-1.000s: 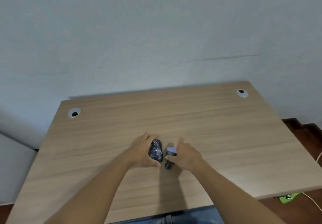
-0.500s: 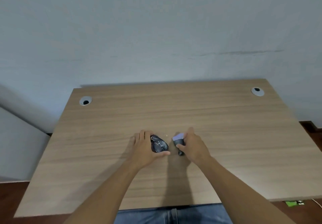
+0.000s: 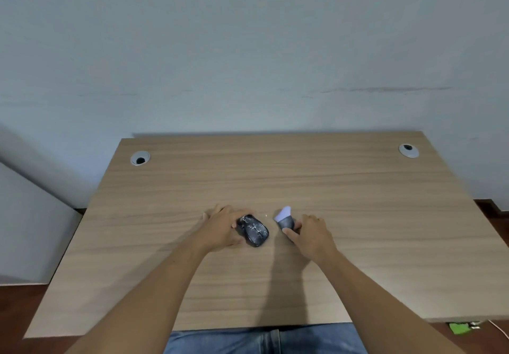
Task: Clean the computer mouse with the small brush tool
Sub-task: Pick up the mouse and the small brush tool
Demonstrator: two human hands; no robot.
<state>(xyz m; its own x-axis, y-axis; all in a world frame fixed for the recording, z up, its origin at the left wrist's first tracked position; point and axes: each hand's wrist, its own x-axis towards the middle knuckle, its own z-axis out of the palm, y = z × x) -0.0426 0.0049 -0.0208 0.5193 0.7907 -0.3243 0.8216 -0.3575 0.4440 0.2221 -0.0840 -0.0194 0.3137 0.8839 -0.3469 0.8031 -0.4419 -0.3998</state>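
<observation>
A black computer mouse (image 3: 254, 231) speckled with white dust lies on the wooden desk (image 3: 275, 177). My left hand (image 3: 224, 228) wraps its left side and holds it on the desk. To its right is a small brush (image 3: 285, 217) with pale lilac bristles and a dark stubby handle, bristles pointing away from me. My right hand (image 3: 309, 234) grips the brush by the handle, thumb on its near side. A small gap separates the brush from the mouse.
Two grey cable grommets sit in the desk's far corners, the left grommet (image 3: 140, 158) and the right grommet (image 3: 408, 150). A pale wall stands behind the desk. A green object (image 3: 458, 327) and a cable lie on the floor at the right.
The mouse has turned, so its length now runs toward the lower right. My right hand and the brush have drawn apart from the mouse, to the right. The camera view has shifted.
</observation>
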